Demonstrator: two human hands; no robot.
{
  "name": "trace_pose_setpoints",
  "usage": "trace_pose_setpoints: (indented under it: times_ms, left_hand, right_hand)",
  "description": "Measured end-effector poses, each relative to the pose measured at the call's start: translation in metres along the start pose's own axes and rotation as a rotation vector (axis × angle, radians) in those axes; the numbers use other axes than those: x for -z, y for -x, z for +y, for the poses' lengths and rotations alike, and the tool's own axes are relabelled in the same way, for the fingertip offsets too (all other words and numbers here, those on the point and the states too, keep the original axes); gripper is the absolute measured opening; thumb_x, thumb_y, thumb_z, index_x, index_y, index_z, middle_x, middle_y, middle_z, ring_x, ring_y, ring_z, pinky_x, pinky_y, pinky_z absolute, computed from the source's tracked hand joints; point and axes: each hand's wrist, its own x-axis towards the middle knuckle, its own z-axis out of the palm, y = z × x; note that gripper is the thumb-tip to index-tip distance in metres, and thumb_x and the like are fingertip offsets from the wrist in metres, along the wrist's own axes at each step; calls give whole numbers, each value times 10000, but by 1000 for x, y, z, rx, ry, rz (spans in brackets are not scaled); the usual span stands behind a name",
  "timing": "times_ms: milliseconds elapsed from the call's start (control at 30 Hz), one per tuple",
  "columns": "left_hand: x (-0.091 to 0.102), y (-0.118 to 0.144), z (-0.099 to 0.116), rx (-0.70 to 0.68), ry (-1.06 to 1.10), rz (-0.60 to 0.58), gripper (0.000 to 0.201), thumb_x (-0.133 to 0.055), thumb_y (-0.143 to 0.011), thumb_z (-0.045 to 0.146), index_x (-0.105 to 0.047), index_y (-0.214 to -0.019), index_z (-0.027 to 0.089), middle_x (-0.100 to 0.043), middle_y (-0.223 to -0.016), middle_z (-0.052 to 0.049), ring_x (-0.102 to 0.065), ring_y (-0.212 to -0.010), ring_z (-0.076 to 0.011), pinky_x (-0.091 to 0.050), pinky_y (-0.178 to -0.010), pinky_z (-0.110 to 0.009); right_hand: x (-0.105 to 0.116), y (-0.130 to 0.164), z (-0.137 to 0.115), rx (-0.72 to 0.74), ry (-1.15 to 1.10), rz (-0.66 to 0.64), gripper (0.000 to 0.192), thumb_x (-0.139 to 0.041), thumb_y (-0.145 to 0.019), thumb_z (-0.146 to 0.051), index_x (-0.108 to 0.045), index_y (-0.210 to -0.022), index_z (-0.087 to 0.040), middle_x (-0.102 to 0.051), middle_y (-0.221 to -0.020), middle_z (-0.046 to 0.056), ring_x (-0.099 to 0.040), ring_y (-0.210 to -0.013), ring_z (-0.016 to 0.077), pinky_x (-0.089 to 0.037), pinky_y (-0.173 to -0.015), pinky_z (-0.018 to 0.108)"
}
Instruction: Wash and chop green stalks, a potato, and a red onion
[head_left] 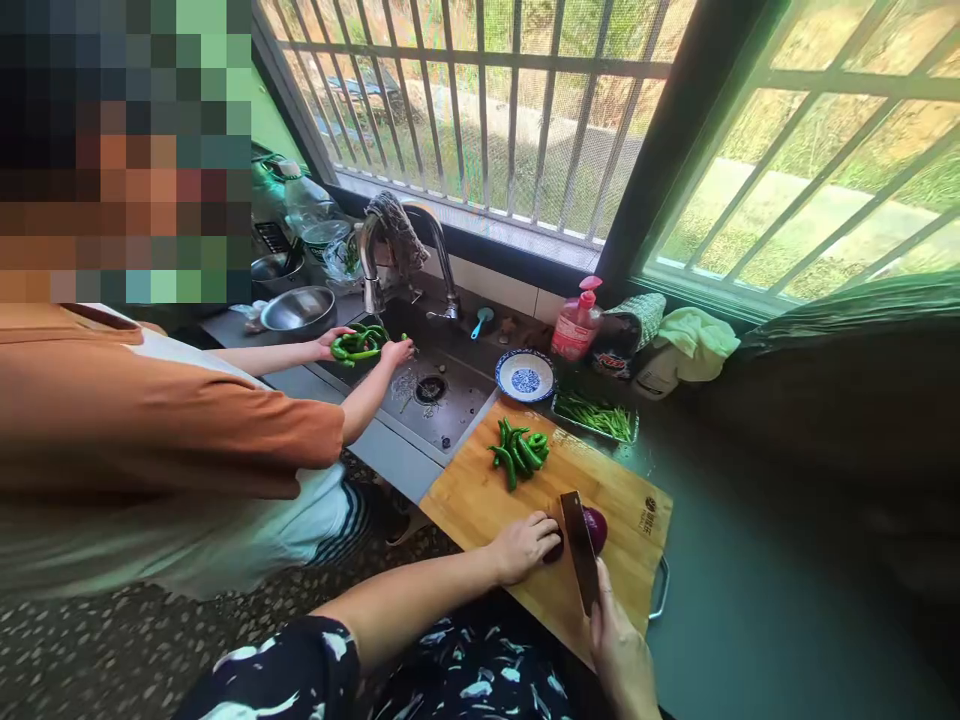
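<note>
My right hand point(619, 640) is wrapped round the handle of a cleaver point(577, 550), whose blade stands over a wooden cutting board point(472, 490). To the blade's right lies a purple onion piece point(595, 527), partly hidden by it. Left of the blade, the fingers of my left hand point(525, 548) are closed on another purple onion piece point(553, 548), mostly covered by them. Whether the two pieces are fully apart I cannot tell. Farther up the board rests a pile of green peppers point(519, 452).
At my left a person holds green peppers point(360, 345) over the sink point(450, 415) under the faucet point(371, 270). Beyond the board are a blue-white plate point(504, 378), a tray of green beans point(604, 420) and a pink pump bottle point(574, 328). A metal bowl point(300, 312) stands at the far left.
</note>
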Motion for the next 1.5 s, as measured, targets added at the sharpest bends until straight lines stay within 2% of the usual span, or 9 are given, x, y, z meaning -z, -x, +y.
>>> trace_pose_setpoints:
  times_ms: [133,267,467,567,667,800,1033,1300,1500]
  left_hand:
    - [-3,-5,1,0,-26,7,278,-467,-894,285,-558,-1131,174,-578,-1140,-88,-474,-1082,-203,-452,-896,-323]
    - [-2,-5,-1,-28,-41,10,258,-451,-903,253,-558,-1126,181,-581,-1131,-90,-473,-1085,-191,-457,-866,-290]
    - [3,-7,-9,-163,-45,-14,230,-451,-904,236,-587,-1086,200,-589,-1106,-85,-483,-1073,-170,-439,-881,-261]
    - [2,-9,-11,-147,-47,1,232,-454,-902,243,-586,-1088,200,-583,-1114,-84,-491,-1062,-172,-442,-874,-261]
    - [5,-10,-10,-124,1,12,235,-421,-914,252,-591,-1068,198,-585,-1111,-72,-506,-1037,-169,-454,-857,-266]
    - [4,-3,-15,-153,117,26,272,-389,-923,273,-608,-1058,188,-606,-1081,-72,-531,-1031,-169,-447,-917,-310]
    - [-24,-3,-38,-209,85,164,316,-427,-908,293,-582,-1143,147,-595,-1167,-115,-499,-1135,-216,-463,-951,-374]
    - [-15,-4,-30,-237,151,129,312,-421,-911,258,-562,-1182,197,-577,-1220,-74,-450,-1213,-187,-440,-1002,-370]
    - [-21,-4,-35,-232,207,142,320,-407,-918,281,-574,-1173,183,-578,-1234,-82,-459,-1218,-189,-441,-1003,-376]
  right_hand:
    - [-4,-2,2,11,-2,5,580,-378,-892,-211,-248,-1455,-260,-701,-903,67,-663,-538,184,-518,-482,260]
    - [-9,-1,0,19,-42,39,539,-335,-908,-216,-287,-1444,-235,-704,-967,87,-676,-558,202,-534,-471,284]
    - [-14,2,2,21,-97,67,489,-282,-928,-232,-381,-1403,-173,-672,-1100,98,-693,-638,231,-556,-498,326]
    - [-17,-2,7,51,-113,87,486,-275,-931,-244,-389,-1397,-162,-656,-1134,100,-696,-680,243,-559,-508,339]
    - [-10,-4,3,94,-154,104,502,-277,-927,-231,-338,-1425,-194,-651,-1146,93,-697,-692,235,-563,-527,325]
    - [17,-2,-18,53,-161,121,563,-315,-905,-179,-230,-1461,-176,-620,-1195,116,-686,-812,228,-571,-635,315]
    - [48,-7,-24,-75,-19,-33,627,-392,-875,-138,-192,-1467,-192,-684,-971,76,-656,-803,175,-533,-763,280]
    - [57,-2,-38,-7,151,-195,619,-376,-899,-172,-152,-1472,-239,-663,-893,69,-636,-705,161,-502,-656,242]
    - [66,-5,-37,45,184,-261,627,-368,-894,-160,-146,-1472,-256,-657,-893,69,-635,-719,172,-496,-657,254]
